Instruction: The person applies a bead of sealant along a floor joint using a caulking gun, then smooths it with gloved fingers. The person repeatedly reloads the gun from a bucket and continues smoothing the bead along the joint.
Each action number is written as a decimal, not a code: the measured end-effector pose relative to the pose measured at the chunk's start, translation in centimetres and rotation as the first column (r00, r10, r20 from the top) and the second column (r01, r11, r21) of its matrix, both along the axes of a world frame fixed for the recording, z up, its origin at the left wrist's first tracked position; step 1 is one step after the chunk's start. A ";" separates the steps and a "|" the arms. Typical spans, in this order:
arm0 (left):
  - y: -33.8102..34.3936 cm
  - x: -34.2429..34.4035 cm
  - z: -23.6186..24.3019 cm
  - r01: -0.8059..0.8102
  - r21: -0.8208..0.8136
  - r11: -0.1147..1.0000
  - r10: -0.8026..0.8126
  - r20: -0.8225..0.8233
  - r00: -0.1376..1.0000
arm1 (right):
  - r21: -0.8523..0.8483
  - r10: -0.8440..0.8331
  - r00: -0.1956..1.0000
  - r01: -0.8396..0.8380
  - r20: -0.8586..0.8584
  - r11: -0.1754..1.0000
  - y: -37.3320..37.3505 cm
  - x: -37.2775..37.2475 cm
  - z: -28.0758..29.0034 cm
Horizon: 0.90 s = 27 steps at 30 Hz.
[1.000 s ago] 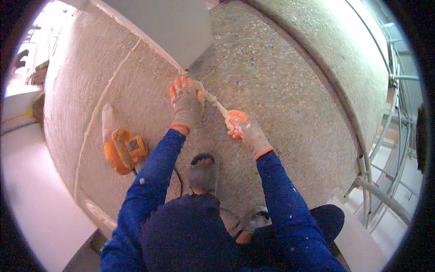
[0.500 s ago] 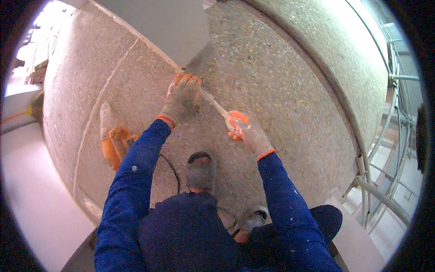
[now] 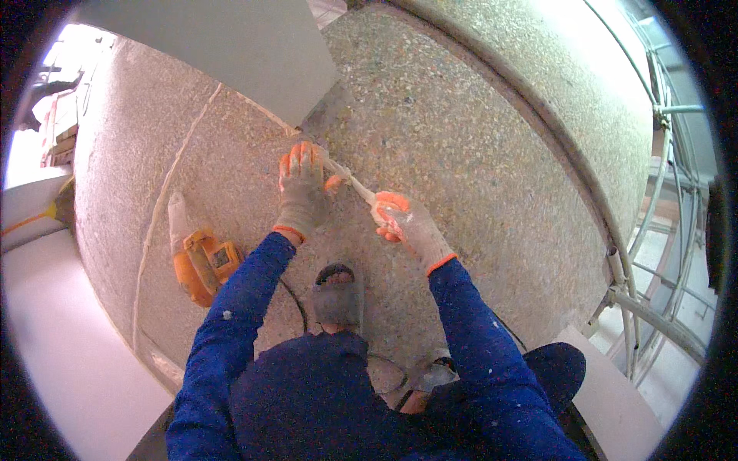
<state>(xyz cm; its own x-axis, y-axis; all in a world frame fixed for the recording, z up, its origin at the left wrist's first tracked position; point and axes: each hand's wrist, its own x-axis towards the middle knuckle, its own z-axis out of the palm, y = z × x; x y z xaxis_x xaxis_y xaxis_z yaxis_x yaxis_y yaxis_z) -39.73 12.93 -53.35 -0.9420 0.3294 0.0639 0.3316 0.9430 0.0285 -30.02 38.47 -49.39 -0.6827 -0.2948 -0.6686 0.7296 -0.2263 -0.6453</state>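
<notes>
My left hand, in a grey work glove with orange fingertips, lies against the speckled floor just short of a grey block's corner. Its fingers are stretched forward and the thumb sticks out to the right. My right hand, gloved alike, is closed around the near end of a slim, pale, dust-coated tool. The tool slants up and left past the left thumb toward the block's corner. Its kind cannot be made out, and its far tip is hard to see.
An orange-yellow corded power tool with a pale nose lies left of my left forearm. A grey block stands ahead. Pale seams cross the floor. A curved pipe and metal tubing run along the right.
My left hand has drawn back slightly from the block's corner, and its fingers are straighter. The right hand and the slim tool have shifted a little left. The whole view has shifted slightly.
</notes>
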 end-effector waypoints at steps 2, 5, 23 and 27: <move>0.9 0.4 -0.3 0.007 -0.018 1.000 -0.006 0.048 0.999 | -0.039 -0.025 0.999 0.027 0.039 0.999 -0.1 0.0 -0.2; 1.7 -0.2 -0.6 -0.042 -0.072 0.997 0.044 0.018 0.999 | -0.066 -0.052 0.997 0.056 0.065 0.996 -0.4 0.2 -0.6; 1.9 -1.2 -3.0 -0.194 -0.073 0.978 0.196 0.022 0.980 | -0.030 -0.029 0.999 0.030 0.042 0.999 -0.8 0.3 -0.3; 1.8 -1.9 -2.9 -0.190 -0.062 0.980 0.187 -0.050 0.981 | -0.058 -0.042 0.997 0.046 0.062 0.997 -0.6 0.4 -0.4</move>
